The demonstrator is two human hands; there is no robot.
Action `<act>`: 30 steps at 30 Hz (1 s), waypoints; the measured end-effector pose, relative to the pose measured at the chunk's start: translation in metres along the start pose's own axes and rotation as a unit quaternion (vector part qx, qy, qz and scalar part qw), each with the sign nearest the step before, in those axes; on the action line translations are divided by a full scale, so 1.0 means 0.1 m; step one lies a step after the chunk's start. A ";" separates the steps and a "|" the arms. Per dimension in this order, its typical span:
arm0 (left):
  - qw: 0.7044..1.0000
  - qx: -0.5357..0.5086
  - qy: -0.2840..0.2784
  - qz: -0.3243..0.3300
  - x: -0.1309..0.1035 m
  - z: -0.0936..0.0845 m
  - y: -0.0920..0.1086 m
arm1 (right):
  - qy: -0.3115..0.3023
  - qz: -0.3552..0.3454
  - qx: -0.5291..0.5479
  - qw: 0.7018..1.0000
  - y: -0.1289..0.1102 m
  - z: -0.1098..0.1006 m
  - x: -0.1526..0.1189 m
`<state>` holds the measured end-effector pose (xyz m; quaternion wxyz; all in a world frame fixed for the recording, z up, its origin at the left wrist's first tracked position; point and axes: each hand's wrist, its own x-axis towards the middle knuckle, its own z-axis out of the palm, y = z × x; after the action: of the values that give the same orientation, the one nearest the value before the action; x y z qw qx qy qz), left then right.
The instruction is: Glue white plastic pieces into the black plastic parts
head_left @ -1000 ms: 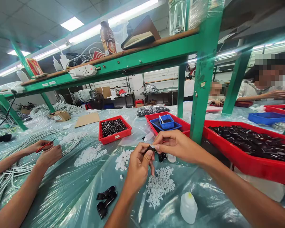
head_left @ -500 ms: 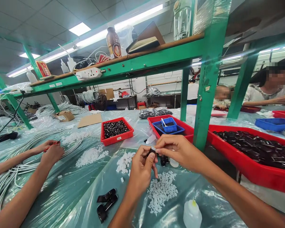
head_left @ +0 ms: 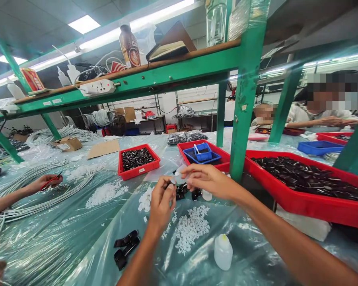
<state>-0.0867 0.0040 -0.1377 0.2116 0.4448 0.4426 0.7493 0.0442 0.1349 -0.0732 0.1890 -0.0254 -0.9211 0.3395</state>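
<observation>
My left hand [head_left: 162, 200] is closed on a small black plastic part [head_left: 168, 184] with a whitish end [head_left: 173, 180], largely covered by the fingers. Just to its right, my right hand [head_left: 207, 182] hovers with bent fingers, thumb and forefinger a little apart; no held thing shows. Its fingertips are close to a small white object [head_left: 179, 171] lying behind. Several black parts [head_left: 181, 191] lie under and behind my hands. In front is a pile of tiny white pieces [head_left: 192, 228]. A white squeeze bottle [head_left: 223, 252] stands to the right, and more black parts [head_left: 127, 248] lie at left.
Red trays of black parts stand at the back [head_left: 139, 169] and right [head_left: 310, 198]. Another red tray [head_left: 185, 147] holds blue trays. A green post [head_left: 241, 119] rises beside my right forearm. At left, a co-worker's hand [head_left: 52, 182] holds red-handled cutters near coiled grey cable [head_left: 74, 202].
My right hand has drawn away from the part in my left hand. The view has turned slightly right. One co-worker's hand has pulled back from the cutters toward the lower left.
</observation>
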 end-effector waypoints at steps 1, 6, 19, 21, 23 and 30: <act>1.000 0.009 0.004 -0.004 0.01 -0.03 -0.03 | -0.012 0.041 -0.034 0.998 0.06 0.00 0.00; 0.990 0.143 -0.006 -0.010 0.05 -0.12 -0.20 | -0.126 0.137 -0.184 0.965 0.30 0.13 -0.04; 0.953 0.302 -0.027 0.021 0.00 -0.02 -0.16 | -0.216 0.238 -0.340 0.884 0.33 0.35 -0.06; 0.949 0.313 -0.030 0.021 -0.01 0.00 -0.16 | -0.215 0.233 -0.337 0.887 0.35 0.36 -0.07; 0.948 0.316 -0.033 0.021 -0.01 0.00 -0.16 | -0.209 0.225 -0.328 0.893 0.37 0.35 -0.08; 0.957 0.282 -0.065 0.003 -0.03 0.00 -0.16 | -0.155 0.138 -0.186 0.960 0.25 0.08 -0.04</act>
<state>-0.0863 0.0104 -0.1527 0.1039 0.5353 0.6201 0.5640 0.0426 0.1484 -0.0958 -0.0128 -0.1340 -0.9735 0.1850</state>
